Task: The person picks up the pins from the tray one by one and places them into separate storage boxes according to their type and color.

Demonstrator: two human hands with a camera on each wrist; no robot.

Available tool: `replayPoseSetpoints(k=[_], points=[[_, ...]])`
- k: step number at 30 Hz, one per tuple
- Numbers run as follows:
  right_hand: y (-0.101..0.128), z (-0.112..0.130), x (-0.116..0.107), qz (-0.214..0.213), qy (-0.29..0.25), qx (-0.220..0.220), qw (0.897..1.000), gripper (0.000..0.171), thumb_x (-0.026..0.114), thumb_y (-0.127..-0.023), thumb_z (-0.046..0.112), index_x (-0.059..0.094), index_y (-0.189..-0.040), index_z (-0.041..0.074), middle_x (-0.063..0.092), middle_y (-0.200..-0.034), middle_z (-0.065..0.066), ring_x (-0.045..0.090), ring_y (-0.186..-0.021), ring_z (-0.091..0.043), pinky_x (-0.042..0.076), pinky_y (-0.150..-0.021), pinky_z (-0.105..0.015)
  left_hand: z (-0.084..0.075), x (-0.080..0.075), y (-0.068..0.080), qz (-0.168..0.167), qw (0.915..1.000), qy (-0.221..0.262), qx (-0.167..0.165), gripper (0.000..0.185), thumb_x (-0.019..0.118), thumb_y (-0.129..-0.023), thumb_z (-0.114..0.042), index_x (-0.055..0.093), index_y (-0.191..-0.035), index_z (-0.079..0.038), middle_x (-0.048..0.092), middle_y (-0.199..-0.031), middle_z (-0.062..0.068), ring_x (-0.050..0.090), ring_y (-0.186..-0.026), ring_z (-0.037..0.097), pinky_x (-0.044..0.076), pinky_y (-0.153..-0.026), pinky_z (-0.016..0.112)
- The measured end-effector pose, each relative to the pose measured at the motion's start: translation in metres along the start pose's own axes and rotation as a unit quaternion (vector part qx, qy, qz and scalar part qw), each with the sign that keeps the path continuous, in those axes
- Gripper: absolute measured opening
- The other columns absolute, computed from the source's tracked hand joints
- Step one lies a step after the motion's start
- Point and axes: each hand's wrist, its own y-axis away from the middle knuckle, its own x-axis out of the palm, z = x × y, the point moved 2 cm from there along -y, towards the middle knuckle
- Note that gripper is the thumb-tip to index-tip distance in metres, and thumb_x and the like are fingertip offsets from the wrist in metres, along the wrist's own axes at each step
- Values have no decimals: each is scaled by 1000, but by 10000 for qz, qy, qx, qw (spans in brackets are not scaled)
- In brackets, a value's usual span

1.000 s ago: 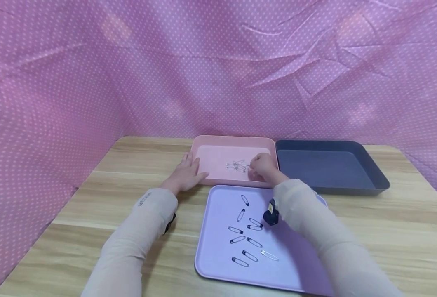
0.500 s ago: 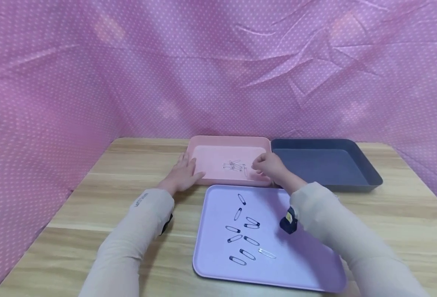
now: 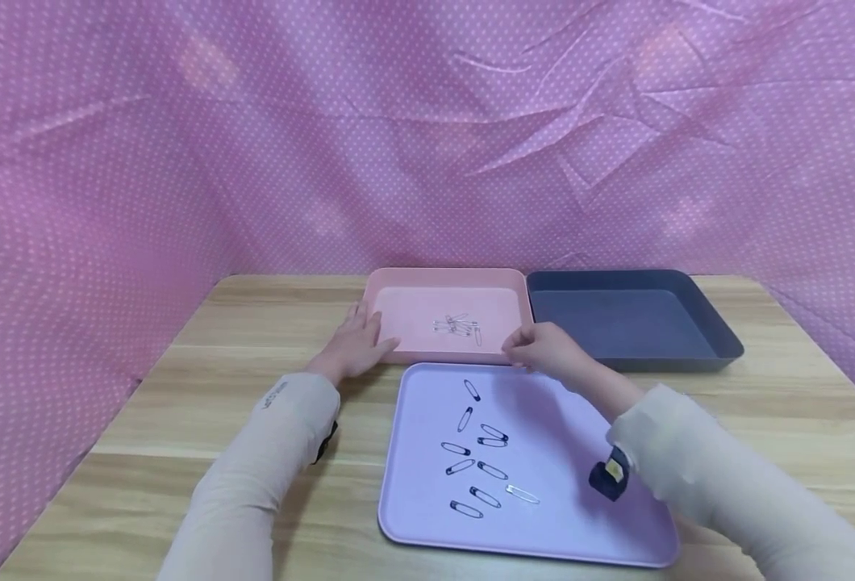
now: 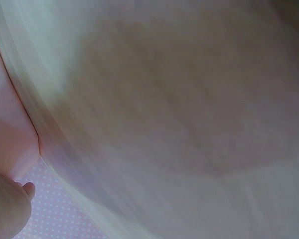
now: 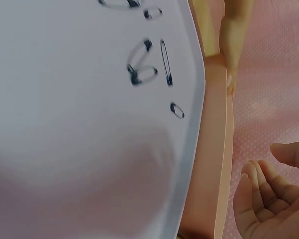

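Pink dotted cloth [image 3: 427, 137] backs a wooden table [image 3: 783, 420]. We see three trays on it: pink tray [image 3: 398, 278] at the back centre, dark tray [image 3: 718, 339] touching its right side, lilac tray [image 3: 587, 532] in front, just below the pink one.

Our left hand [image 3: 355, 343] rests flat at the pink tray's left near corner, fingers straight and touching the rim, holding nothing. The left wrist view is mostly blur, with only a fingertip and dotted cloth showing.

Our right hand [image 3: 544, 349] hovers over the seam between the pink tray's near right edge and the lilac tray's far edge. In the right wrist view its fingers [image 5: 261, 191] are loosely curled with the palm bare, gripping nothing that we can see.

Silver pins [image 3: 458, 325] lie in a small heap in the middle of the pink tray, apart from both hands.

Dark pins [image 3: 474, 452] lie scattered on the left half of the lilac tray, and one silver pin [image 3: 523, 495] lies among them near the front.

A small dark device [image 3: 609, 478] hangs at our right wrist, above the lilac tray's right part.
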Motion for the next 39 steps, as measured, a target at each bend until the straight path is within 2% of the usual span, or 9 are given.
replayPoseSetpoints(k=[5,12,18,25,30,35,39], points=[[16,-2,6,198,1,-186,9996,15,59,-79,9,59,-90,-2,57,-80,-8,53,-74,-19,47,-67,-31,3,1,-5,-67,9998,-16,178,72,31,-88,-50,15,-136,1,-7,-140,21,-9,-127,32,3,-102,44],[36,-5,18,487,-56,-151,9987,16,60,-77,8,60,-91,-1,57,-78,-4,51,-70,-17,46,-63,-29,7,0,-9,-43,9998,-42,187,73,31,-88,-50,14,-136,1,-7,-141,20,-9,-127,31,4,-102,44],[48,-12,24,757,88,-459,9960,17,59,-75,5,60,-90,-2,59,-76,-4,52,-68,-14,45,-62,-29,9,-2,-11,-87,9994,-99,334,73,30,-87,-51,16,-136,2,-6,-140,22,-7,-127,34,5,-102,45],[62,-17,32,1224,390,-908,9875,15,62,-72,6,62,-86,0,60,-75,0,53,-69,-12,44,-65,-27,11,-3,-13,-67,9993,-113,355,74,29,-87,-52,16,-136,2,-5,-140,22,-7,-127,33,4,-102,45],[70,-22,40,1675,349,-957,9806,16,66,-70,8,62,-84,2,59,-71,2,53,-67,-11,45,-61,-22,11,-3,-14,-69,9992,-90,391,74,29,-87,-52,16,-136,2,-6,-140,22,-8,-127,33,3,-102,45],[75,-25,46,1773,256,-930,9794,16,67,-68,6,62,-83,1,58,-71,2,53,-67,-11,45,-61,-21,13,-2,-15,-32,9993,-101,352,76,27,-86,-55,15,-136,1,-7,-141,20,-8,-127,32,4,-102,45],[78,-29,50,1717,419,-1002,9791,15,67,-67,5,62,-81,3,56,-68,4,51,-64,-8,44,-58,-20,13,-2,-15,-46,9993,-82,370,76,28,-87,-54,15,-136,1,-6,-141,21,-7,-127,33,4,-102,45]])
